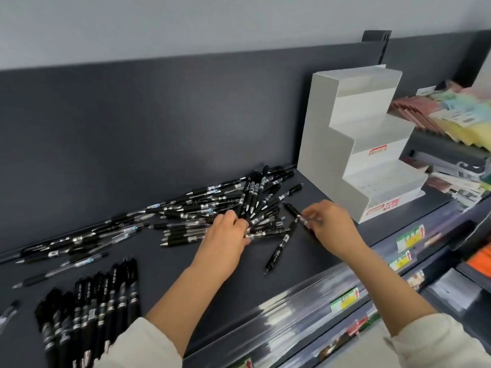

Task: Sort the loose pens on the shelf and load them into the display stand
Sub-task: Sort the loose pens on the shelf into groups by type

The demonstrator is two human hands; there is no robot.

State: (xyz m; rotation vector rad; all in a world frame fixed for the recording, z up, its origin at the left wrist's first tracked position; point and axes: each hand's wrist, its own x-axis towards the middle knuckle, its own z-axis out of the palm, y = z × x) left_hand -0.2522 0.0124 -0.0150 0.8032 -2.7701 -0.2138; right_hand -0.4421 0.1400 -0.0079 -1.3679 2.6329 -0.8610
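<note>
On the dark shelf [212, 301], left of the white stepped display stand [353, 144], a heap of loose pens [186, 216] sprawls along the back wall. The stand's tiers look bare from where I stand.

The person's left hand [225, 235] sits at the edge of the heap nearest the stand, fingers curled round a bunch of pens [252, 197] that fans upward from the fist. The right hand [332, 224] is just in front of the stand's lowest step, fingertips pinching a black pen [293, 211] that slants up and away from the stand.

One single pen [279, 248] lies alone on the shelf between the two hands. Far to the left of the stand, at the shelf's near edge, a sorted row of pens [101, 301] lies side by side. Right of the stand, coloured packets [451, 115] are stacked.
</note>
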